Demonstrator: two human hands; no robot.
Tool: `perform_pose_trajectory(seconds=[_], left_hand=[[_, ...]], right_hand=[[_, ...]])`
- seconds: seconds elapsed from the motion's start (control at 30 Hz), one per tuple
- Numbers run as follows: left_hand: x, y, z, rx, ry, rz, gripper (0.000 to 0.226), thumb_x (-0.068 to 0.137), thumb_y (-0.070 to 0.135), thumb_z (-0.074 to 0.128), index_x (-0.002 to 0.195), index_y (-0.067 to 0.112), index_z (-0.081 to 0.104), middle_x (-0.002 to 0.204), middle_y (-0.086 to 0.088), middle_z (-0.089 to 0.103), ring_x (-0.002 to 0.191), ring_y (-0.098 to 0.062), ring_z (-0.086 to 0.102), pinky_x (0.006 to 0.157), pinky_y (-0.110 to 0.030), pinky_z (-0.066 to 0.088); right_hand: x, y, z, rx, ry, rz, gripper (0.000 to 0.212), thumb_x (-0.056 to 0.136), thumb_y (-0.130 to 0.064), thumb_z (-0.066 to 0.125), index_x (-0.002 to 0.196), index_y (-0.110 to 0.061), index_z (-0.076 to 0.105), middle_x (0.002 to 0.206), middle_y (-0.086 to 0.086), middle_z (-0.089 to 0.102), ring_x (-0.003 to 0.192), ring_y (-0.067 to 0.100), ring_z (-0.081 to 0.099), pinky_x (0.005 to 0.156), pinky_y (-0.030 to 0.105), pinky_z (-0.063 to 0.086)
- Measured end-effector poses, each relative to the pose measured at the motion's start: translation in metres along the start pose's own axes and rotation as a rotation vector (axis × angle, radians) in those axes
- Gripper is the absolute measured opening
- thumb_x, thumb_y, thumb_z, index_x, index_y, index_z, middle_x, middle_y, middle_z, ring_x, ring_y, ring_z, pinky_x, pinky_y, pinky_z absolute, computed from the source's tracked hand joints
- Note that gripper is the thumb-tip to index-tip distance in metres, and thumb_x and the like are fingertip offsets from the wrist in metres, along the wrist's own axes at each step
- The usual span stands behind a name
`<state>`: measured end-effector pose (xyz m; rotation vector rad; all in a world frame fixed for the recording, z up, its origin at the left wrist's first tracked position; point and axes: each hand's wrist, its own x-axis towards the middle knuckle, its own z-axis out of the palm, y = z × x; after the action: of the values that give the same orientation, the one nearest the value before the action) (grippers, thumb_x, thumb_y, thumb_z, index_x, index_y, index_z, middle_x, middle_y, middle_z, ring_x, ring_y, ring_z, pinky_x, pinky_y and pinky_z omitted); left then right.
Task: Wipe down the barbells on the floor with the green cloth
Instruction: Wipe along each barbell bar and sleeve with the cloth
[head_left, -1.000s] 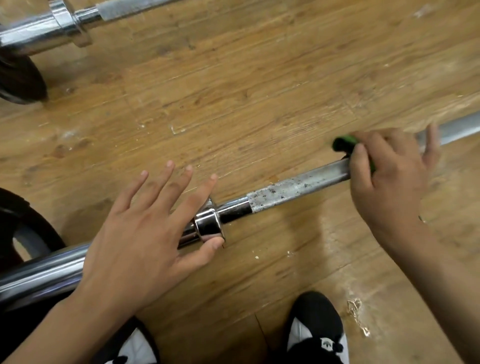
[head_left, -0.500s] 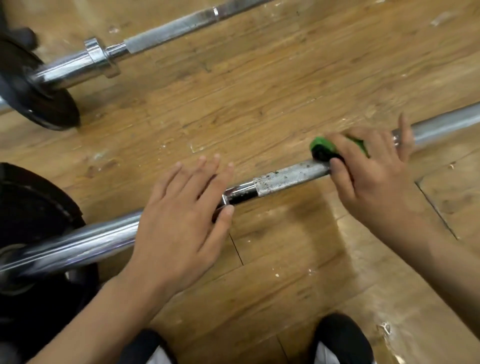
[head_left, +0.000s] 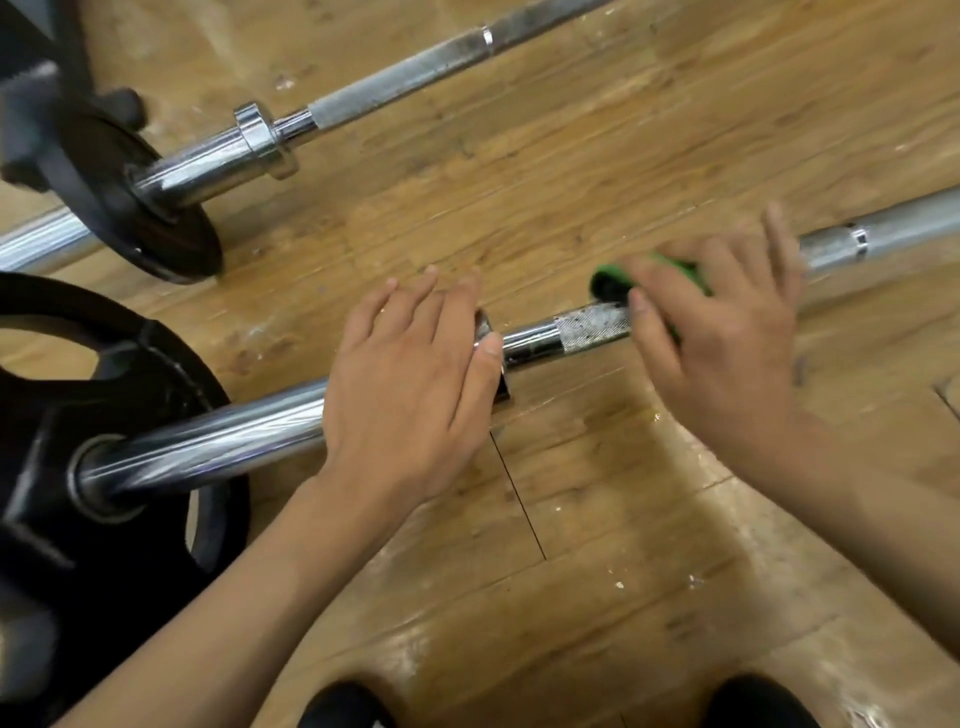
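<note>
Floor: I see worn wooden boards (head_left: 571, 156), scuffed and flecked with pale chips, with a dark seam running near the left wrist.
Room: nothing but floor shows from here, apart from a dark blocky thing (head_left: 31, 93) at the far left that I cannot identify.
Near barbell (head_left: 223, 441): lies from near left to far right, its chrome sleeve through a large black plate (head_left: 130, 374).
Far barbell (head_left: 405, 78): lies well apart from the near one and roughly parallel to it, carrying a small black plate (head_left: 104, 171) at far left.
Left hand (head_left: 410, 384): fingers straight, lying flat on the near barbell's sleeve, thumb tip against the collar (head_left: 485, 327).
Right hand (head_left: 722, 338): fingers curled round the green cloth (head_left: 610, 278), clamping it on the near barbell just right of the rough grip section; the little finger sticks out.
Hidden: the right hand is blurred and covers most of the cloth, so only a green edge shows.
Cut off: both bars run out at the right, the large plate at the left, and two dark shoes (head_left: 343, 706) at the bottom edge.
</note>
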<state>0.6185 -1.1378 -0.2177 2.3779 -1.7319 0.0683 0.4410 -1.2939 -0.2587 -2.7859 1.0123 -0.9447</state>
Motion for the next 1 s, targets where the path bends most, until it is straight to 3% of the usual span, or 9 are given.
perform_pose_trajectory(seconds=[0.1,0.23,0.33,0.43,0.57,0.7,0.8,0.9,1.0], left_hand=[[0.012,-0.004,0.001,0.009,0.011,0.001,0.052,0.107,0.034,0.025,0.132,0.007,0.063,0.121,-0.009,0.073,0.134,-0.029,0.057,0.117,-0.045,0.031],[0.021,-0.009,0.002,0.057,0.026,0.018,0.046,0.107,0.035,0.024,0.117,0.012,0.064,0.108,-0.003,0.073,0.115,-0.029,0.062,0.115,-0.049,0.033],[0.023,-0.016,0.003,0.031,0.101,0.026,0.046,0.109,0.037,0.028,0.118,0.012,0.066,0.113,-0.003,0.072,0.110,-0.028,0.063,0.116,-0.050,0.033],[0.016,-0.019,0.007,-0.057,0.233,0.008,0.038,0.109,0.032,0.039,0.118,0.013,0.071,0.114,0.000,0.073,0.105,-0.026,0.064,0.112,-0.050,0.035],[0.019,-0.016,0.018,0.083,0.204,-0.025,0.053,0.112,0.034,0.025,0.143,0.010,0.061,0.130,-0.005,0.071,0.127,-0.028,0.062,0.117,-0.048,0.035],[0.028,-0.021,0.020,0.110,0.250,-0.011,0.057,0.112,0.036,0.021,0.139,0.009,0.063,0.130,-0.006,0.072,0.131,-0.027,0.061,0.116,-0.045,0.038],[0.033,-0.025,0.022,0.110,0.249,-0.023,0.058,0.112,0.037,0.020,0.137,0.010,0.065,0.127,-0.006,0.073,0.131,-0.027,0.061,0.117,-0.046,0.038],[0.041,-0.026,0.022,0.093,0.220,-0.063,0.052,0.110,0.036,0.026,0.132,0.014,0.067,0.123,-0.002,0.074,0.131,-0.024,0.062,0.118,-0.043,0.036],[0.045,-0.025,0.022,0.067,0.210,-0.100,0.049,0.109,0.036,0.027,0.127,0.016,0.069,0.118,0.001,0.075,0.128,-0.022,0.063,0.115,-0.041,0.036]], right_hand=[[0.003,-0.026,0.010,0.058,0.049,0.184,0.024,0.100,-0.022,0.056,0.110,-0.017,0.077,0.105,0.010,0.068,0.102,0.036,0.057,0.112,0.055,0.035],[0.003,-0.074,0.030,0.149,0.025,-0.070,0.028,0.105,-0.024,0.053,0.121,-0.016,0.074,0.109,0.005,0.070,0.108,0.031,0.060,0.116,0.048,0.032],[0.010,-0.031,0.028,0.012,0.080,-0.170,0.028,0.108,-0.028,0.053,0.125,-0.021,0.073,0.111,0.005,0.071,0.107,0.030,0.065,0.120,0.056,0.030],[0.015,0.008,0.021,-0.017,0.090,0.032,0.029,0.109,-0.028,0.049,0.122,-0.018,0.073,0.113,0.010,0.067,0.108,0.035,0.058,0.121,0.061,0.025],[0.020,-0.025,0.031,0.071,0.106,0.252,0.027,0.104,-0.022,0.051,0.120,-0.017,0.073,0.119,0.009,0.065,0.120,0.038,0.055,0.123,0.055,0.022],[0.018,-0.066,0.052,0.123,0.073,-0.089,0.032,0.108,-0.027,0.052,0.133,-0.018,0.070,0.126,0.006,0.069,0.124,0.034,0.061,0.122,0.055,0.027],[0.029,-0.017,0.054,0.029,0.098,-0.297,0.037,0.105,-0.036,0.058,0.139,-0.023,0.066,0.129,0.011,0.069,0.120,0.034,0.065,0.120,0.060,0.025],[0.040,0.032,0.047,0.001,0.135,-0.136,0.034,0.105,-0.033,0.053,0.132,-0.018,0.066,0.120,0.015,0.068,0.116,0.038,0.063,0.121,0.064,0.021],[0.041,-0.002,0.054,0.068,0.221,0.174,0.028,0.103,-0.025,0.051,0.118,-0.013,0.072,0.114,0.012,0.066,0.118,0.037,0.059,0.124,0.056,0.019]])
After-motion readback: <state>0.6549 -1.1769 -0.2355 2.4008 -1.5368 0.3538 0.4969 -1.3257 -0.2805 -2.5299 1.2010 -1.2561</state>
